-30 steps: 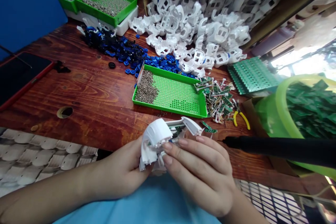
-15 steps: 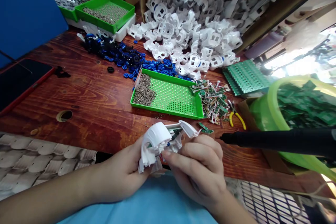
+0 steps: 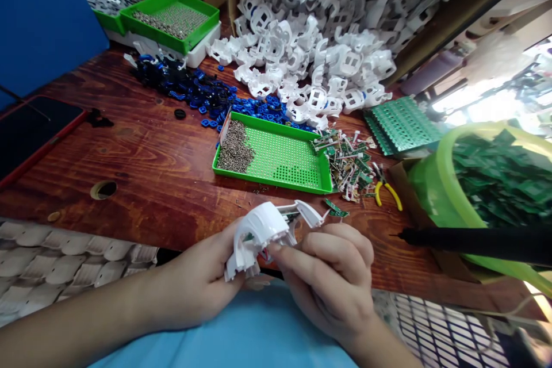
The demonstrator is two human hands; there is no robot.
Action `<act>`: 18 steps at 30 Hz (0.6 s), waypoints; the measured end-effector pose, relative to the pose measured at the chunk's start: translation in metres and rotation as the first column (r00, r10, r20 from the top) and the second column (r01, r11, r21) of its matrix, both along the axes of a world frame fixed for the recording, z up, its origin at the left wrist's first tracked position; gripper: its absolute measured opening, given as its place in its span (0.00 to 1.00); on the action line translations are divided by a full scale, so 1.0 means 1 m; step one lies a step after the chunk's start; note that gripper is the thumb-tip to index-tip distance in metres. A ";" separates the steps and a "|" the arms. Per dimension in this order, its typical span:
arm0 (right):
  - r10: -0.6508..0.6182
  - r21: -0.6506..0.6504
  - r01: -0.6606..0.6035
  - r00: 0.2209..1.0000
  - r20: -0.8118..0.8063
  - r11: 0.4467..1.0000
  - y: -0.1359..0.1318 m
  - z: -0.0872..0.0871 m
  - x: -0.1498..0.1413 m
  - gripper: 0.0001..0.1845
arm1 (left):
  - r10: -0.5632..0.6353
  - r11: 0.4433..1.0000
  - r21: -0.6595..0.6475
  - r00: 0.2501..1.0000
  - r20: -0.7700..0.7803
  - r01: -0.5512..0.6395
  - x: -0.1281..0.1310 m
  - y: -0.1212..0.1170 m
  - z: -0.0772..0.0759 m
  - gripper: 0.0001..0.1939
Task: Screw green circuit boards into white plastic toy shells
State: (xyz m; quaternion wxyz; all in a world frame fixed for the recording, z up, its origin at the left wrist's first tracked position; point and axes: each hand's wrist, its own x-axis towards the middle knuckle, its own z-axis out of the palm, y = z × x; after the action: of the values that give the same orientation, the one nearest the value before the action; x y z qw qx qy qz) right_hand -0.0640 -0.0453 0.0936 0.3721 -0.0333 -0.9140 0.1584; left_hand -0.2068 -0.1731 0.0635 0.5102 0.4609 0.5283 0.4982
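Both hands hold a white plastic housing [image 3: 259, 231] just over the table's near edge. My left hand [image 3: 202, 282] grips it from below and behind. My right hand [image 3: 330, 276] is curled, its fingertips pinching at the housing's underside, where a bit of green circuit board shows. A green tray [image 3: 280, 155] with a heap of small metal screws at its left end lies just beyond the housing. A black rod-like tool [image 3: 474, 240] reaches in from the right, its tip close to my right hand.
A big pile of white housings [image 3: 319, 40] fills the back. Blue and black small parts [image 3: 194, 89] lie left of it. Loose circuit boards [image 3: 351, 161], yellow-handled pliers [image 3: 386, 187], a green bowl of boards [image 3: 491, 184], more green trays [image 3: 172, 17] and a phone [image 3: 30, 126] surround the workspace.
My right fingers curled in from flat to pinching under the housing. The housing tilted slightly, and the black tool's tip drew back to the right.
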 end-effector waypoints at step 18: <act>-0.057 -0.125 0.079 0.984 0.169 0.989 0.000 0.005 -0.004 0.06 | 0.045 0.998 0.055 0.930 -0.365 -0.026 -0.002 -0.001 -0.004 0.27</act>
State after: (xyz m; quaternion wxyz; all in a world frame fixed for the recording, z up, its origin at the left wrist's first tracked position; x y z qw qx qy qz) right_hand -0.0681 -0.0451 0.0984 0.2972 -0.1021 -0.9276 0.2020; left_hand -0.2091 -0.1739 0.0595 0.3821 0.5484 0.6100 0.4256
